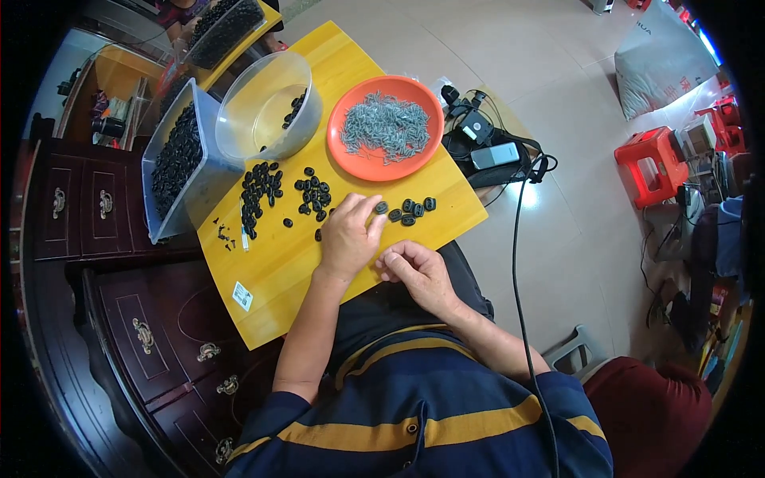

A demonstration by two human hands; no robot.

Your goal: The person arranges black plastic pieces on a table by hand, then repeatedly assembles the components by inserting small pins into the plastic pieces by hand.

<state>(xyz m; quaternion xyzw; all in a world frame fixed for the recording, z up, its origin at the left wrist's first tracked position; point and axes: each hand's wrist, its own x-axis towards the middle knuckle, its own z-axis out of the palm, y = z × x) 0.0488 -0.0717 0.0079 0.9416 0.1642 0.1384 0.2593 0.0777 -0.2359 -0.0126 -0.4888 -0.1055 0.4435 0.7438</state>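
Observation:
My left hand point(349, 237) is over the near part of the yellow table point(279, 295). Its thumb and forefinger close at a small black oval plastic piece point(381, 207). Close by on the right, my right hand point(421, 276) is curled with thumb against forefinger; what it holds, if anything, is hidden. Several similar black oval pieces point(408, 209) lie right of my left hand. More black pieces point(261, 191) are spread to its left, some partly hidden by the hand. Beyond my hands, an orange plate point(340, 149) bears a heap of thin silver metal pieces point(386, 127).
A clear round tub point(239, 119) with a few black pieces and a bin point(203, 127) full of them stand at the left. Tiny dark screw-like bits point(225, 235) and a white label point(242, 296) lie nearby. A black cable point(516, 263) hangs at the right.

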